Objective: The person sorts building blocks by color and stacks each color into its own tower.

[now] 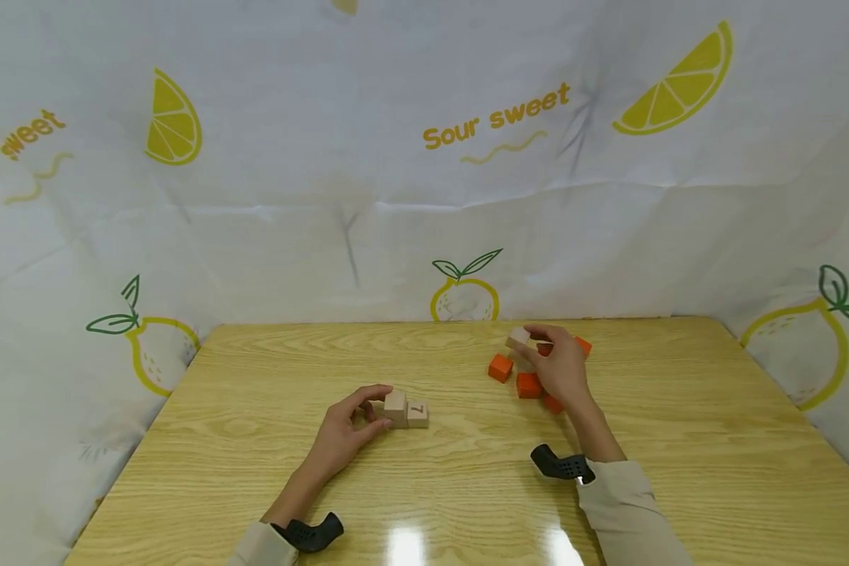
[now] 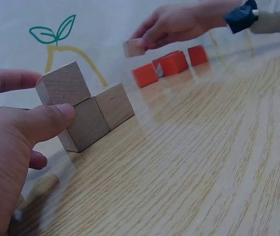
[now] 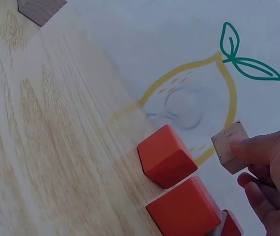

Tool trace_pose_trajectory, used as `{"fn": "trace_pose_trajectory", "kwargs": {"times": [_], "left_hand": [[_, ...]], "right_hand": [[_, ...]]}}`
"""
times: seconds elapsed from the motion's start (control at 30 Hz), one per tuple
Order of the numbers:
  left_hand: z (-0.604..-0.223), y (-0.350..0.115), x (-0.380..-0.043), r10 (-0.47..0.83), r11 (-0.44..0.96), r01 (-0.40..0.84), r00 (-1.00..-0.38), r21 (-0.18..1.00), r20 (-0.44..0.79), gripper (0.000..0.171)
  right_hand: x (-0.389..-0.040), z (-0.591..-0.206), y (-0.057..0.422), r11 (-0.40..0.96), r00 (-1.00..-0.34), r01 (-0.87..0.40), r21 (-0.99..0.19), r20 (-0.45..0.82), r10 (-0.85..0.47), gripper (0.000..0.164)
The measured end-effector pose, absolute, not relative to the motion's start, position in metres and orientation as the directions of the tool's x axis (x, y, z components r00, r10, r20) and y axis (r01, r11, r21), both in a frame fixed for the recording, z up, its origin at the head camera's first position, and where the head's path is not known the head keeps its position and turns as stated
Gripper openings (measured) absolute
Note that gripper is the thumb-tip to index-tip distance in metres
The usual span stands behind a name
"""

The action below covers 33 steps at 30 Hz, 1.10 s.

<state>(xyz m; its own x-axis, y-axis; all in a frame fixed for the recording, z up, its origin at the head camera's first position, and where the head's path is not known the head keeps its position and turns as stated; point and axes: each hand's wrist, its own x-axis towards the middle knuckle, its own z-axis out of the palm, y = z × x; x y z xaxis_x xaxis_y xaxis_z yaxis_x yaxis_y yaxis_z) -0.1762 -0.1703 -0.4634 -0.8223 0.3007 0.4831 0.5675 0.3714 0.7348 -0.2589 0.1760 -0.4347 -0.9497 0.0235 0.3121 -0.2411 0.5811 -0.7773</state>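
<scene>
My left hand (image 1: 341, 431) pinches a small stack of plain wooden blocks from its left side. In the left wrist view its index finger touches the upper block (image 2: 66, 84), while the thumb lies where that block meets the lower block (image 2: 87, 125). A third wooden block (image 1: 418, 415), marked with a dark figure on top, sits against the stack's right side. Farther back, my right hand (image 1: 564, 371) holds another wooden block (image 3: 230, 146) between thumb and fingers, raised above the table. Red blocks (image 1: 528, 385) lie beneath and around this hand, some partly hidden by it.
The wood-grain table (image 1: 467, 487) ends at a white sheet (image 1: 311, 259) printed with lemons, which hangs along the back and sides. One red block (image 1: 500, 368) sits left of the others. Black straps (image 1: 562, 465) circle both wrists.
</scene>
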Motion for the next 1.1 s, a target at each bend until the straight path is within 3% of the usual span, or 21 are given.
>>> {"fn": "trace_pose_trajectory", "kwargs": {"times": [0.2, 0.57, 0.93, 1.1], "left_hand": [[-0.449, -0.168, -0.170, 0.311, 0.374, 0.562, -0.825, 0.737, 0.472, 0.044], [-0.483, -0.176, -0.185, 0.293, 0.371, 0.552, -0.833, 0.746, 0.470, 0.047], [-0.482, -0.177, -0.185, 0.299, 0.376, 0.540, -0.840, 0.753, 0.453, 0.046], [-0.483, -0.178, -0.185, 0.298, 0.374, 0.532, -0.845, 0.760, 0.445, 0.046]], "right_hand": [[-0.253, -0.426, 0.166, 0.528, -0.937, -0.317, -0.788, 0.345, -0.048, 0.040], [-0.244, -0.428, 0.143, 0.427, -0.876, -0.481, -0.766, 0.439, -0.200, 0.033], [-0.232, -0.433, 0.114, 0.258, -0.841, -0.514, -0.818, 0.424, -0.335, 0.031], [-0.214, -0.417, 0.098, 0.199, -0.800, -0.547, -0.813, 0.439, -0.408, 0.029]]}}
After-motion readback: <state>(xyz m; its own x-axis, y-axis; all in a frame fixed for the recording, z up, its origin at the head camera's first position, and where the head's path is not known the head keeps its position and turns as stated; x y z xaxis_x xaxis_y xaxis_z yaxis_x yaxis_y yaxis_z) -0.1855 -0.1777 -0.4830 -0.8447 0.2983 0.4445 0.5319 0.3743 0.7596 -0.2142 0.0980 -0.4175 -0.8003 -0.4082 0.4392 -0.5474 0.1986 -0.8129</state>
